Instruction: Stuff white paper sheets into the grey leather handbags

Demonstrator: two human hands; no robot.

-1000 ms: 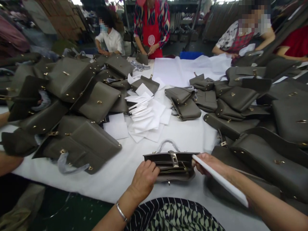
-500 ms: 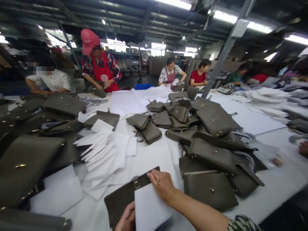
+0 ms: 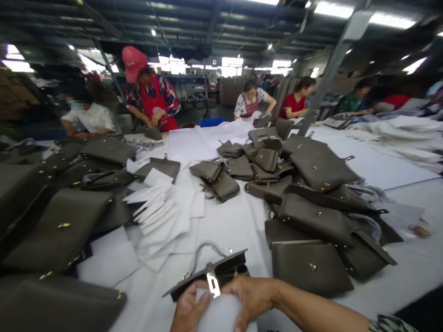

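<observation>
A soft white pad in my two hands, right by the open bag

I have the white pad [image 3: 221, 313] low down in front of me, just on my side of the grey-brown bag [image 3: 226, 267]. My left hand [image 3: 190, 306] pinches it, thumb in front and fingers behind. My right hand [image 3: 254, 295] is clamped on the other side of it. The pad bows a bit between my thumbs, so I think it is light and soft and bends with a small push. It does not look easy to break, but a hard squeeze might crease it. The sides seem the best place to hold, with flat thumbs.

The bag tilts over the white table [image 3: 214, 226]; I cannot tell if its bottom rests there. Its shiny clasp [image 3: 213, 283] hangs by the top of the pad, and its handle [image 3: 197, 255] sticks up behind. It looks smooth, firm in the flap [image 3: 182, 288], maybe a little slippery. I would hold the flap edge, away from the clasp, which could scratch. The thin handle seems a poor place to grab
</observation>
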